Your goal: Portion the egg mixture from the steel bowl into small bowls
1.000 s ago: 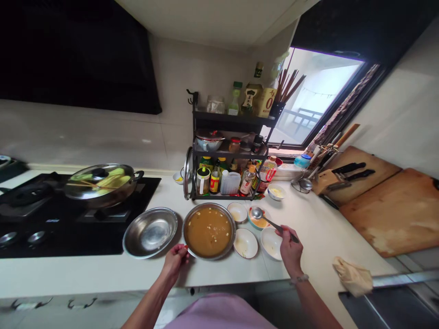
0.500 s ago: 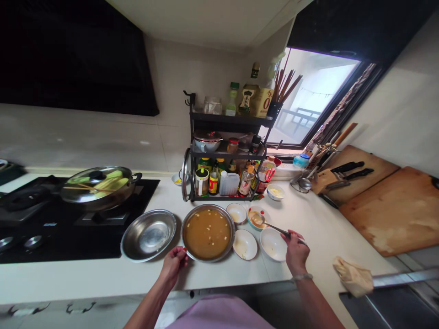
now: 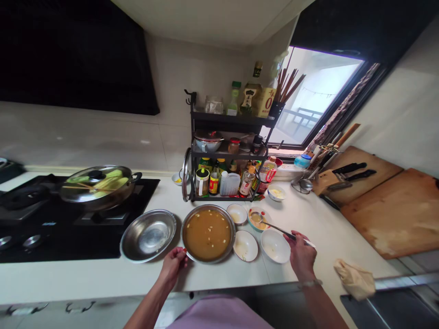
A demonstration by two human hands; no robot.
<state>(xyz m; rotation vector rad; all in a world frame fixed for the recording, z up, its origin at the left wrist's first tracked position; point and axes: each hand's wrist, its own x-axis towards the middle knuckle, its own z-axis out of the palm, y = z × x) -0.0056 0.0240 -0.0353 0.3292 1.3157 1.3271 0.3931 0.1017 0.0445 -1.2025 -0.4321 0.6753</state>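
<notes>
My left hand (image 3: 175, 262) pinches the near left rim of a metal bowl (image 3: 233, 242) that stands on the counter. Brown liquid (image 3: 207, 237) with small pale bits fills it. My right hand (image 3: 302, 255) is closed round the handle of a long metal spoon (image 3: 279, 230), whose head rests in a small bowl (image 3: 269, 214) with red marks and some brownish liquid. Between that bowl and the metal one are two small white bowls, a rear one (image 3: 236, 214) and a nearer one (image 3: 245, 246). A larger white bowl (image 3: 275, 246) sits just left of my right hand.
An empty metal basin (image 3: 148, 235) stands on the left, beside the stove (image 3: 144, 196) with a lidded pan (image 3: 98, 187). Behind is a black rack (image 3: 228, 155) of bottles. Cutting boards (image 3: 394, 214), a knife block (image 3: 324, 180) and a beige cloth (image 3: 355, 278) lie to the right.
My right hand has shifted a little right and nearer to me, with the spoon's head still in the small red-marked bowl. My left hand stays on the metal bowl's rim.
</notes>
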